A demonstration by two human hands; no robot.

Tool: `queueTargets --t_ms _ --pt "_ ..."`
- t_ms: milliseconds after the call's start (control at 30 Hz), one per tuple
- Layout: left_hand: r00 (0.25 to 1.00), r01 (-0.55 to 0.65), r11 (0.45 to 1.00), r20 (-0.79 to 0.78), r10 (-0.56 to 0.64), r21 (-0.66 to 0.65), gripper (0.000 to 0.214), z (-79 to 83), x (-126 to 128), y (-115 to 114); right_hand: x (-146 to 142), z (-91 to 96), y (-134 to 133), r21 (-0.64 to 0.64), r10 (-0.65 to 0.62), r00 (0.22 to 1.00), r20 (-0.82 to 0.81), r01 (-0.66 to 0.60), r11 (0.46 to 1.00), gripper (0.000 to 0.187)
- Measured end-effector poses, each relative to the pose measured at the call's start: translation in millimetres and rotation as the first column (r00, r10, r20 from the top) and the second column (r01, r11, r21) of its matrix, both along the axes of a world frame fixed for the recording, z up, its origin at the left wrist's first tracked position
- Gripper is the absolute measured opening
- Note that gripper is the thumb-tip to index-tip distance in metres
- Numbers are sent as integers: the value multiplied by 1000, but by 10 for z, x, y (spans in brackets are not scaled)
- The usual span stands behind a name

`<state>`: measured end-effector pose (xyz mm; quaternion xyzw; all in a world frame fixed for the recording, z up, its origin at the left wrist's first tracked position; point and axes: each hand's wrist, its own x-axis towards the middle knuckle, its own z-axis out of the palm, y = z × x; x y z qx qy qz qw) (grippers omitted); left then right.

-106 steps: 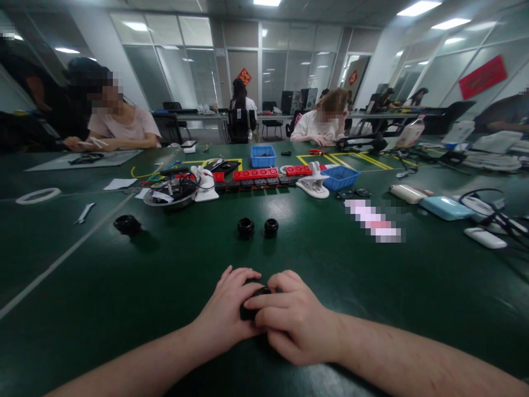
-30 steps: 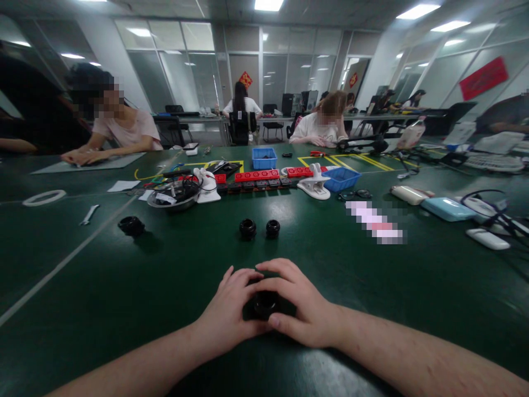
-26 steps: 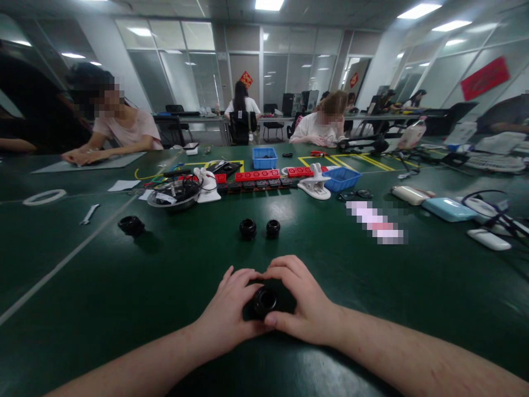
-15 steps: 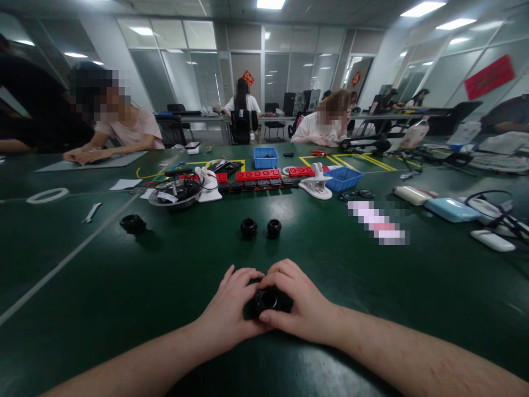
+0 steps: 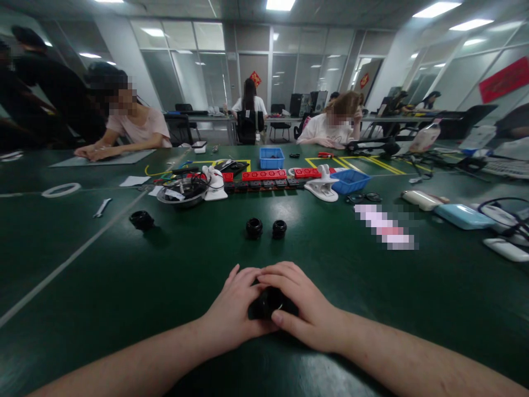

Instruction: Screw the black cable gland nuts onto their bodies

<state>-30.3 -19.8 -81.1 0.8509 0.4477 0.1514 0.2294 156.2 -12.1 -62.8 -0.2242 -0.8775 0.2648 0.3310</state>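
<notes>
A black cable gland [image 5: 270,303], its round opening facing up, sits low over the table between my hands. My left hand [image 5: 235,306] is closed round its left side, with the thumb in front near its base. From the right, my right hand [image 5: 308,309] grips the same fitting, fingers curved over the top and the thumb against its front. The fingertips of both hands meet at the far side and partly hide it. Farther off stand two similar black fittings, one a bit larger [image 5: 254,227] and one smaller [image 5: 279,229]. Another black fitting [image 5: 141,220] lies tilted to the left.
Beyond are a metal bowl of cables [image 5: 182,196], a red-and-black strip of sockets [image 5: 264,179], white clamps [image 5: 322,184] and blue bins [image 5: 271,159]. A wrench [image 5: 102,208] lies left; a light-blue case [image 5: 465,216] lies right. Several people sit or stand around.
The view has shifted slightly, so the table things appear farther right. My right hand has turned a little on the fitting, its fingers now reaching further over the top.
</notes>
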Motion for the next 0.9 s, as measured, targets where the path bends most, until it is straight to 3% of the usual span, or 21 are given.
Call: queueTargets --t_ms 167,333,600,900 --pt "1000 -9 1000 -9 9 -20 40 41 7 -10 8 -67 -3 19 -177 984 -37 178 984 46" --pt "1000 -4 1000 -16 4 -8 42 30 5 -5 -11 -86 4 6 -216 976 13 216 976 49" --pt "1000 -3 1000 -21 3 1 44 49 20 -17 -18 -17 -6 23 -146 988 60 144 989 28" --pt "1000 11 1000 -23 -11 3 47 4 7 5 -15 73 7 51 21 994 111 -26 998 39"
